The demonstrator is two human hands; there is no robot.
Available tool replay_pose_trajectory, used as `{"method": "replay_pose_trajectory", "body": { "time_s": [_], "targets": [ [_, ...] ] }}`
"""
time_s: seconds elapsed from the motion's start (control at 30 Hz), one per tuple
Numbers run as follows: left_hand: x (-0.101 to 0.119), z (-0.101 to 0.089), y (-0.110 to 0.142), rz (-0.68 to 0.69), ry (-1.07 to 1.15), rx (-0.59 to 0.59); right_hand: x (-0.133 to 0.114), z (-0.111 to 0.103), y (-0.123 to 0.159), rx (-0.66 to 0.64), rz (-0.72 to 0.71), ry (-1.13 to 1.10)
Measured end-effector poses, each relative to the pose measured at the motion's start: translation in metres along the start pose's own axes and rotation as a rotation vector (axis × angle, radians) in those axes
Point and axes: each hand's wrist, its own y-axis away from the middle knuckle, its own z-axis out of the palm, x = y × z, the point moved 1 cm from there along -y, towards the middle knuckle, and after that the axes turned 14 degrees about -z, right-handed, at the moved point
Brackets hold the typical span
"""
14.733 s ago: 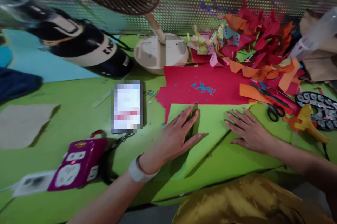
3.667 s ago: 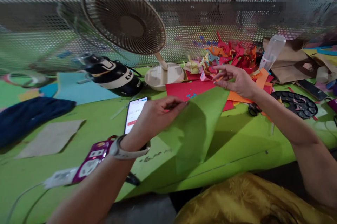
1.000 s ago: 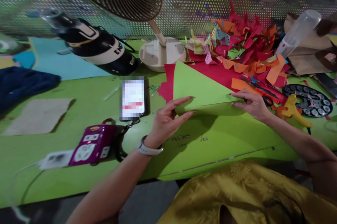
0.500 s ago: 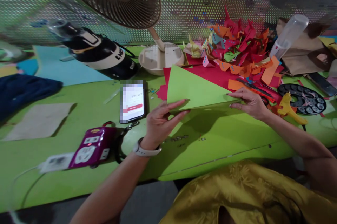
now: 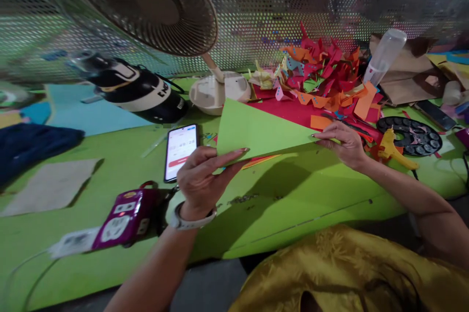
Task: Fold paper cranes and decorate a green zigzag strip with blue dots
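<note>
Yellow garment (image 5: pixel 340 273): shiny and creased, it fills the bottom of your view.
Left hand (image 5: pixel 201 180): you pinch the lower left corner of the triangular green sheet (image 5: pixel 260 129), index finger on top and thumb underneath; a pale-strapped watch (image 5: pixel 191 220) circles your wrist.
Right hand (image 5: pixel 346 146): your thumb and index finger pinch the sheet's pointed right end.
Green paper: it spans the gap between your hands, raised above the green tabletop (image 5: pixel 286 204), its tall side at your left.
Power strip (image 5: pixel 122 217): purple, to the left of your left forearm, with a white plug at its near end.
Smartphone (image 5: pixel 181 153): screen lit, just beyond your left hand.
Glue gun (image 5: pixel 394 151): yellow, near your right hand, beside a black paint palette (image 5: pixel 412 136).
Red paper (image 5: pixel 289 109): flat, partly hidden behind your green sheet.
Drink bottle (image 5: pixel 150 90): black with a white band, left of the fan (image 5: pixel 157 4).
Cut-paper pile (image 5: pixel 322 68): red, orange and other pieces, against the perforated screen (image 5: pixel 249 19).
</note>
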Motion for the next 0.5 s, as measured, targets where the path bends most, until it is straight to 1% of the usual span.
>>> {"method": "replay_pose_trajectory", "body": {
  "time_s": [0.13,0.27,0.4,0.5],
  "targets": [
    [0.001,-0.005,-0.005,0.089,-0.032,0.050,-0.003,-0.003,-0.002,-0.045,-0.011,0.013],
    [0.002,-0.007,-0.010,0.096,-0.061,0.088,-0.004,-0.005,-0.005,-0.068,-0.041,0.021],
    [0.006,-0.008,-0.013,0.108,-0.063,0.055,-0.005,-0.007,-0.006,-0.042,-0.107,0.015],
    [0.008,-0.009,-0.015,0.118,-0.044,0.005,-0.004,-0.008,-0.006,-0.027,-0.113,0.008]
  ]
}}
